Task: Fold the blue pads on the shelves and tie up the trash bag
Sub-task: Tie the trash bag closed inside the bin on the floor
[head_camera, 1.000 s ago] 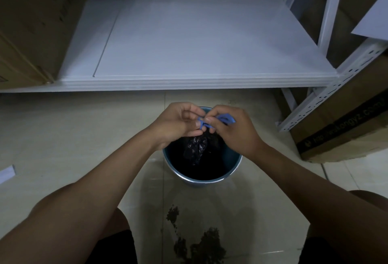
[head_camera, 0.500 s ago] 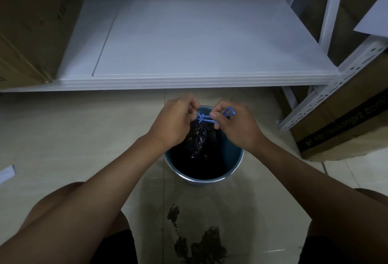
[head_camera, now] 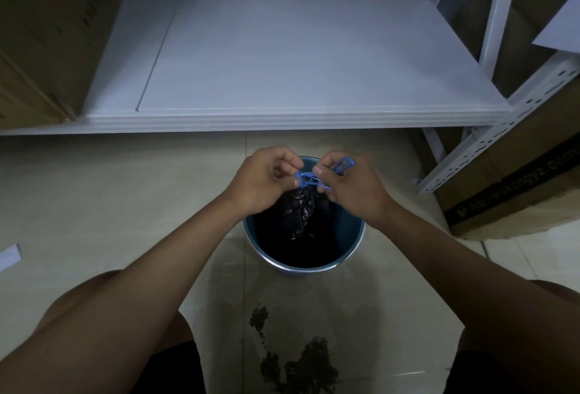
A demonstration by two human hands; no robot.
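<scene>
Right, from the head view I have the black trash bag (head_camera: 301, 208) gathered at its neck and standing in the blue bin (head_camera: 306, 263) on the floor, below the white shelf (head_camera: 282, 58). My left hand (head_camera: 262, 182) pinches one end of the blue drawstring (head_camera: 309, 178); my right hand (head_camera: 353, 188) grips the other end, its loop sticking up past the knuckles. I judge the knot half made: I'd pull both ends apart evenly, low against the neck, so it cinches without tearing. I see no blue pads here.
</scene>
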